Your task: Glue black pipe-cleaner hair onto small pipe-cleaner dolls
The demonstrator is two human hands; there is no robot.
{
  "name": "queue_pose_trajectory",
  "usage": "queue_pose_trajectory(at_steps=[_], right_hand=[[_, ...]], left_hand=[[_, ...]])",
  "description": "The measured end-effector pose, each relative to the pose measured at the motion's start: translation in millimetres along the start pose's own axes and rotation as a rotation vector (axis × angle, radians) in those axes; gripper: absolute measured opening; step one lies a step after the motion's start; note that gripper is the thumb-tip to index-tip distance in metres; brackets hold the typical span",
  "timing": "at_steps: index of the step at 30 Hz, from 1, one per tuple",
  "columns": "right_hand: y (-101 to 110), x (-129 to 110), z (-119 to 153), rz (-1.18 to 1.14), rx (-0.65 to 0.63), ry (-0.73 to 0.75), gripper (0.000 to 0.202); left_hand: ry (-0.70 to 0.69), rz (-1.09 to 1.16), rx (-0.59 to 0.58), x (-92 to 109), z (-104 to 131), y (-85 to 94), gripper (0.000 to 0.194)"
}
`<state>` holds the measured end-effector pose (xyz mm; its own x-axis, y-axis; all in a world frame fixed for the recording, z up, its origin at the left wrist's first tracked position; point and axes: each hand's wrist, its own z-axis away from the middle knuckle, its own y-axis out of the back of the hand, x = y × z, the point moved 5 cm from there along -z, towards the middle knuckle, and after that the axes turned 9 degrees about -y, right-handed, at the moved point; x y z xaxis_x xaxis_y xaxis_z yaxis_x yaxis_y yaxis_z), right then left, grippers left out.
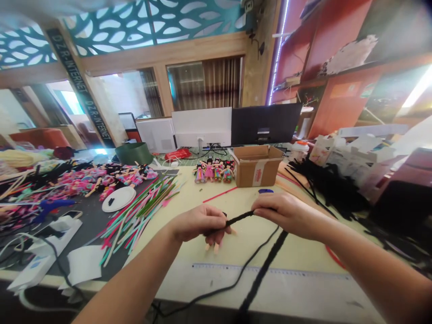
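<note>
A black fuzzy strand (240, 219) stretches between my two hands above the pale table. My left hand (202, 223) is closed, pinching the strand's left part, with a small doll (214, 247) partly hidden beneath it; only its pale limbs show. My right hand (283, 213) is closed on the strand at its right side. A thicker black length (265, 272) hangs down from below my right hand to the table's front edge. Under both hands lies a clear ruler (249, 268), with a thin black cable (232, 284) crossing it.
Several dolls (216, 171) stand beside an open cardboard box (258, 167) at the back. Colourful strips (145, 209), a white plate (119, 199), a blue glue gun (54, 207) and a power strip (50, 252) lie left. Black fuzzy stems (337, 189) are piled right.
</note>
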<state>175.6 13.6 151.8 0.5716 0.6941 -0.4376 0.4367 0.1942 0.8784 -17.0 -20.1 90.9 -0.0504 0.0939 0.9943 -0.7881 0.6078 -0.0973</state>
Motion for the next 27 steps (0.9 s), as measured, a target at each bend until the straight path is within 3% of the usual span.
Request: queue_pose_trajectory(at_steps=[4, 7, 13, 18, 23, 27], right_hand=[[-36, 19, 6, -0.068, -0.072, -0.056, 0.025], [-62, 30, 3, -0.14, -0.102, -0.087, 0.028], [-91, 55, -28, -0.172, -0.127, -0.248, 0.03], [-111, 84, -56, -0.191, -0.068, -0.357, 0.023], [-128, 106, -73, -0.192, 0.044, -0.42, 0.024], [-136, 112, -75, -0.191, 0.05, -0.489, 0.027]], left_hand=[[0.047, -0.041, 0.067, -33, -5, 11.0, 0.035], [0.082, -0.199, 0.124, -48, -11, 26.0, 0.039], [0.125, -0.505, 0.194, -42, -32, 56.7, 0.03], [0.138, -0.724, 0.307, -40, -53, 76.9, 0.016], [0.201, -0.706, 0.347, -62, -68, 95.6, 0.014], [0.258, -0.601, 0.397, -81, -73, 108.4, 0.012]])
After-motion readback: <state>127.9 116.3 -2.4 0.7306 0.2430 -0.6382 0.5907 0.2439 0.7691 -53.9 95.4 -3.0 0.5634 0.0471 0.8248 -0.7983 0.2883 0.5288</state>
